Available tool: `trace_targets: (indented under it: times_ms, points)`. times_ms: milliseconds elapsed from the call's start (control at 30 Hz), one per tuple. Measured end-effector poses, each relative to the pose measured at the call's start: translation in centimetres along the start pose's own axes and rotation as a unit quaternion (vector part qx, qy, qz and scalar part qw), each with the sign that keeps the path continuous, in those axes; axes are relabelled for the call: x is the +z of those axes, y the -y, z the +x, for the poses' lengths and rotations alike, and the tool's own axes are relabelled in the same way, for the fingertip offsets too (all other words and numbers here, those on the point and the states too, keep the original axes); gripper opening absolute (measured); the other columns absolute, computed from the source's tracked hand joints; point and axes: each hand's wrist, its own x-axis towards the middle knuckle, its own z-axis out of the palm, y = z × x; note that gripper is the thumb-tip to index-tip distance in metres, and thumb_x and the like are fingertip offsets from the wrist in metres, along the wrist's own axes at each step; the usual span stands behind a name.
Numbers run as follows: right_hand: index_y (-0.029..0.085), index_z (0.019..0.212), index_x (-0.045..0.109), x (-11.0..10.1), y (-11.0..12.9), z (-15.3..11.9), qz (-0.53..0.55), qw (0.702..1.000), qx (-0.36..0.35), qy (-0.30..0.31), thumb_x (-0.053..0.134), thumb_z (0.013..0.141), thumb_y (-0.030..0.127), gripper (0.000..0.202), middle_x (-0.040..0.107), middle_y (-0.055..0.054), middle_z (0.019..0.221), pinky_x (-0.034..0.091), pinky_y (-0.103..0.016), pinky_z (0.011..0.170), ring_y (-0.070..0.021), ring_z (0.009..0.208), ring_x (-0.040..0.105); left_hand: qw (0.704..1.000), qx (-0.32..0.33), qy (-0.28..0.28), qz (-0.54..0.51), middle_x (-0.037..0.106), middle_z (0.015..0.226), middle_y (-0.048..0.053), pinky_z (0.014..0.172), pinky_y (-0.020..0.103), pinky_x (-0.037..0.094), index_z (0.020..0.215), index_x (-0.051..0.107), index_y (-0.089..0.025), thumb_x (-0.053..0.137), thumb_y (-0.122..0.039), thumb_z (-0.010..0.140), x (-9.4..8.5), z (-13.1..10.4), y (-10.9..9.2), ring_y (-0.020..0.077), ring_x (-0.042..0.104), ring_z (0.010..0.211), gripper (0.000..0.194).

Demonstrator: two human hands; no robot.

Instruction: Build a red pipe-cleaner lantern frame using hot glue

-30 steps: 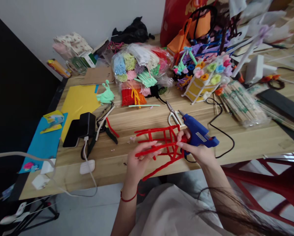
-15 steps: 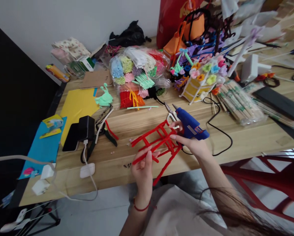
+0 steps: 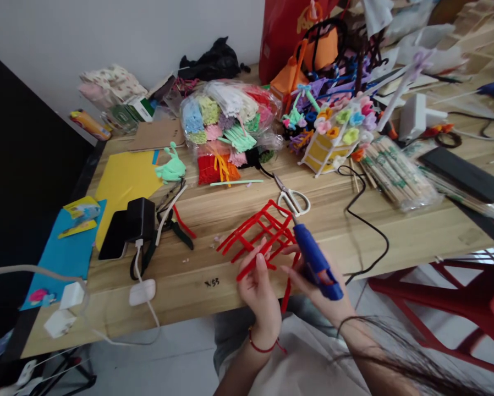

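Observation:
My left hand (image 3: 261, 283) pinches a strip of a red pipe-cleaner frame (image 3: 253, 234) between thumb and fingers. The frame is a ladder-like open box of crossed fuzzy red stems, tilted above the table's front edge. In my right hand (image 3: 313, 286) is a blue glue gun (image 3: 315, 256), its nozzle pointing up at the frame's upper right corner. I cannot tell whether the nozzle touches the stem. The right fingertips are close to the frame's right side, and the gun hides part of that hand. White-handled scissors (image 3: 292, 198) lie just behind the frame.
Bundled pipe cleaners (image 3: 218, 118) in plastic lie at the back. A flower-topped yellow and white basket (image 3: 325, 151) and bagged sticks (image 3: 398, 173) stand right. Pliers (image 3: 181, 235), a black charger (image 3: 141, 217) and a phone (image 3: 114, 236) lie left. The gun's black cord (image 3: 379, 231) curves rightward.
The glue gun has swung from pointing up-left to pointing more steeply at the frame, and my right hand has moved lower. The frame has turned slightly; the left hand still pinches it.

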Motion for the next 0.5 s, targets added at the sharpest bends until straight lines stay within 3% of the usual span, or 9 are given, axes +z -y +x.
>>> trace_targets:
  times_ms: [100,233,500]
  points:
    - [0.023,0.093,0.060,1.2,-0.5,-0.5,-0.019,0.999,-0.040,-0.006,0.078,0.070,0.032,0.031,0.055,0.003,0.064,0.047,-0.026,0.050,-0.0143,0.051,0.053,1.000,0.014,0.026,0.010,0.069,0.118,0.011,0.096,0.037,0.052,0.104,0.068,-0.017,0.056,-0.032,0.091,-0.2,0.2,-0.6,0.0215,0.066,0.108,0.023]
    - [0.022,0.095,0.056,1.8,-0.5,-0.1,-0.035,0.997,-0.056,0.042,0.074,0.072,0.026,0.029,0.056,0.004,0.066,0.046,-0.023,0.051,-0.0121,0.052,0.053,0.999,0.017,0.033,0.035,0.072,0.110,0.010,0.096,0.035,0.052,0.104,0.071,-0.018,0.056,-0.034,0.090,-0.7,0.7,-0.9,0.0210,0.065,0.108,0.025]
    - [0.025,0.096,0.053,2.6,-0.3,0.1,-0.070,0.991,-0.101,0.056,0.063,0.072,0.017,0.027,0.063,0.003,0.071,0.047,-0.023,0.055,-0.0146,0.058,0.059,0.997,-0.072,0.018,0.020,0.074,0.102,0.009,0.086,0.033,0.056,0.102,0.073,-0.019,0.065,-0.043,0.082,-0.8,1.3,-0.8,0.0212,0.070,0.095,0.033]
